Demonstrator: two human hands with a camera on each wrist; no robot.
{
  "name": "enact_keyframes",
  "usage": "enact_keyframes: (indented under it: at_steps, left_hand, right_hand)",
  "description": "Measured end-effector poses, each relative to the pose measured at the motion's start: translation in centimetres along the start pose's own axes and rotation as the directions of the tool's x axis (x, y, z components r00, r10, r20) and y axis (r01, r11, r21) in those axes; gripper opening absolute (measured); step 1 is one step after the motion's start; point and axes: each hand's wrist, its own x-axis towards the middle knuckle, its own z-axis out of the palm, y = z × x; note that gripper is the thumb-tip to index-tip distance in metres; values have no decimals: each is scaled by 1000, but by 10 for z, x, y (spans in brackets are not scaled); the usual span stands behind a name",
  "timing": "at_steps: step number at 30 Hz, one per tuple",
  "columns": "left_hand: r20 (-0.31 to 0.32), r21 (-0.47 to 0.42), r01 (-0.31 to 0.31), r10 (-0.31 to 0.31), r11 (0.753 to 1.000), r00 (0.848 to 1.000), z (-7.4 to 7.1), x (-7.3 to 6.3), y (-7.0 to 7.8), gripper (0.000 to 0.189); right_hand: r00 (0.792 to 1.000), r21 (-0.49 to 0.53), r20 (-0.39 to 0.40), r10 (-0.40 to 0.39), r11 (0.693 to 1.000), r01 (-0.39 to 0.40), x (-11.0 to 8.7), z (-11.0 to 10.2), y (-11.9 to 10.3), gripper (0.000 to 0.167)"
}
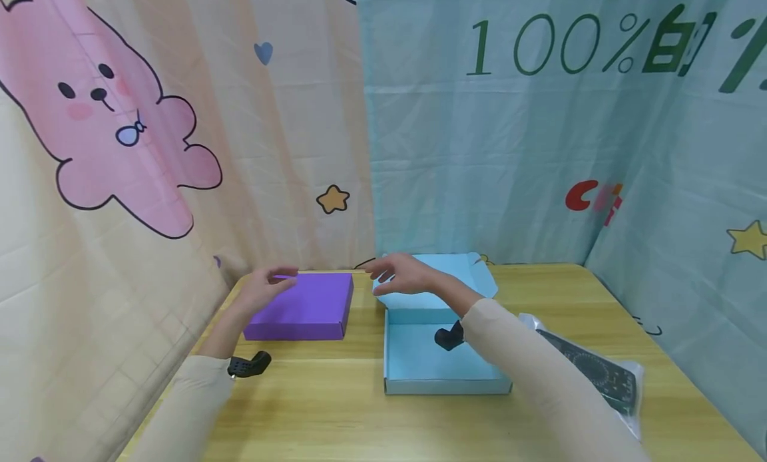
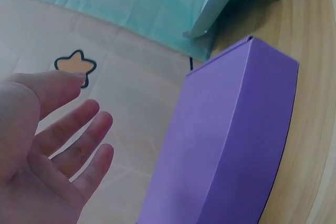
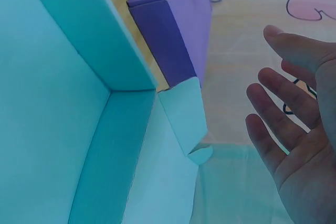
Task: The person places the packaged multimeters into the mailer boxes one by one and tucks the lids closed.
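A closed purple box (image 1: 308,302) lies on the left part of the table. My left hand (image 1: 267,290) hovers above its left side with loosely bent fingers and nothing in them; the left wrist view shows the palm and the purple box (image 2: 210,145) apart. To the right is a light blue box (image 1: 419,355) with its lid (image 1: 446,269) folded back, and its visible inside holds nothing. Over that lid my right hand (image 1: 403,274) hangs in the air, fingers relaxed, holding nothing. In the right wrist view the right hand (image 3: 299,114) is clear of the lid's side flap (image 3: 184,114).
On the right of the wooden table (image 1: 299,409), a dark flat item in a clear plastic bag (image 1: 599,369) lies partly behind my right sleeve (image 1: 539,375). Printed curtains (image 1: 287,149) hang behind the table and along both sides.
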Motion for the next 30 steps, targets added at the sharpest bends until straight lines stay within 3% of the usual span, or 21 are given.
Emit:
enact_keyframes:
  at_steps: [11,16,22,30]
  left_hand:
    - [21,-3,-16,16,1000,1000,38,11,27,38]
    - [37,-16,5,-4,1000,999,56,12,37,39]
    - [23,-32,40,-39,999,999,79,5,48,38]
    - [38,-42,8,-7,999,999,114,-10,66,37]
  right_hand:
    - [996,-39,-55,71,997,-73,-50,-21,24,52]
    - [994,-48,-90,56,997,-60,-76,-30,37,51]
    - [988,-41,-153,-25,999,19,-108,-42,58,47]
    - [982,-30,-188,25,999,-31,-153,-52,80,49]
